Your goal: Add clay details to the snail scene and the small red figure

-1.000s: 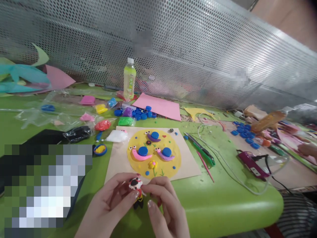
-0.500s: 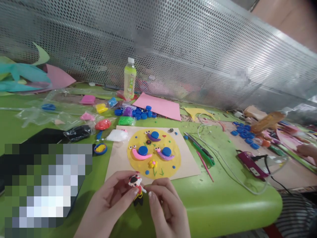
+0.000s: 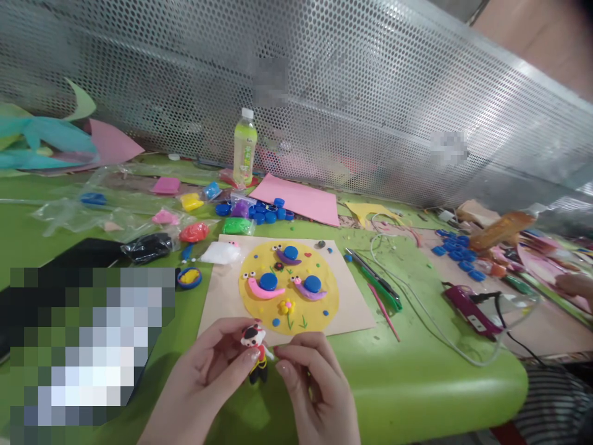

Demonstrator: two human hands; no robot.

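Note:
Low in the middle of the head view, a small clay figurine with a white head, black patches, red top, yellow band and black legs is pinched upright in my left hand. Thumb and fingers press it from the side. My right hand is closed beside it, curled fingertips right at the figurine's white arm; whether anything sits between them I cannot make out. Just behind the hands lies a cream sheet with a yellow disc bearing three clay snails with blue bottle-cap shells and a yellow clay flower.
Left of the sheet are a white clay bag, a red clay pack and a blue cap with yellow clay. A green cutter, pink stick, cable and purple power strip lie right. A bottle stands behind.
The right fingertips have parted slightly and shifted a little beside the figurine's arm. My left hand keeps its hold. The whole view has shifted very slightly.

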